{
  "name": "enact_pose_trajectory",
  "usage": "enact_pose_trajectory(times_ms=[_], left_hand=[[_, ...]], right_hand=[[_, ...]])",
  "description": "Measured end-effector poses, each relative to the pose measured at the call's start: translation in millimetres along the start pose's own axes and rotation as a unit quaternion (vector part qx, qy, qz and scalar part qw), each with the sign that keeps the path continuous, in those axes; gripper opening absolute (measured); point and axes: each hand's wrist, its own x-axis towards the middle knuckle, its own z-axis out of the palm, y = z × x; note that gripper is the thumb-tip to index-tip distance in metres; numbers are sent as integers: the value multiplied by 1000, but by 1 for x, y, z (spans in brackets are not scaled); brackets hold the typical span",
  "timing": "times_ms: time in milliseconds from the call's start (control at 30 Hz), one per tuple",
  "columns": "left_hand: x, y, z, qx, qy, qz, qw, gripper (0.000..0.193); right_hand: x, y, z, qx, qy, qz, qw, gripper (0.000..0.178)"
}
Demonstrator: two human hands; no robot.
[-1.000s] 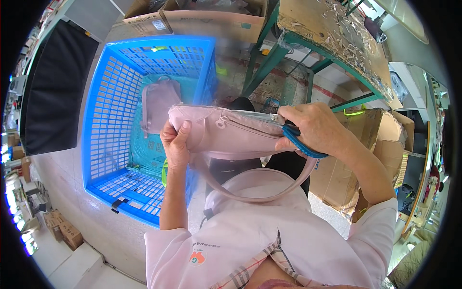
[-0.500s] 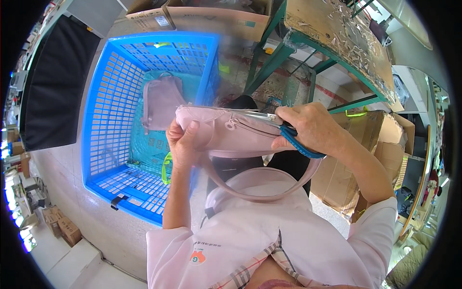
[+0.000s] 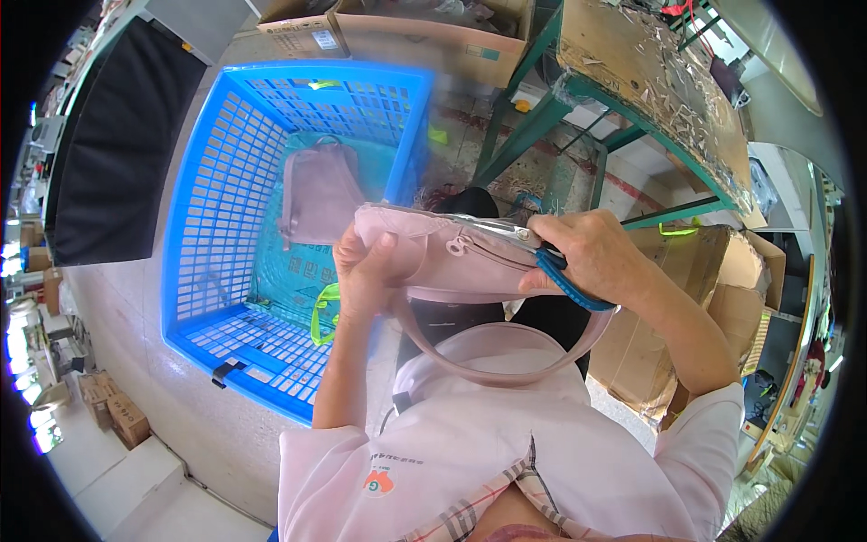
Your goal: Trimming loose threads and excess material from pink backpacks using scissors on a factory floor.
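A pale pink handbag [image 3: 418,260] with a zipper is held up in front of my body, its strap [image 3: 506,378] looping down toward my shirt. My left hand [image 3: 367,274] grips the bag's left end, thumb on the near face and fingers behind. In my right hand [image 3: 591,256] are scissors [image 3: 567,282] with blue handles, the fingers closed round them. Their metal blades point left along the bag's upper edge, above the zipper. The blade tips are hard to make out. My right thumb is close to the bag's right end.
At the left stands a blue plastic crate [image 3: 200,212] holding another pink bag [image 3: 321,191] on teal plastic sheeting. A green-legged worktable [image 3: 623,54] covered in scraps is at the far right. Cardboard boxes [image 3: 664,307] stand right of my legs, and more cardboard boxes [image 3: 429,38] behind the crate.
The surroundings, bag and both hands have shifted slightly right in the picture. Both grips stay the same, and the scissors still lie along the bag's top edge.
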Motion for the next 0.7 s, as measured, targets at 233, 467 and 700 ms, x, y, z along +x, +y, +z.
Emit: enact_pose_trajectory(times_ms=[233,467,700], left_hand=[[-2,-4,-1,52,-18,-5,998,32],[-6,2,6,85,-41,3,996,32],[-7,0,9,147,-69,14,987,24]], right_hand=[[7,-5,-8,139,-26,86,986,62],[15,-11,-11,91,-34,15,995,66],[26,-18,-14,100,-67,-8,993,62]])
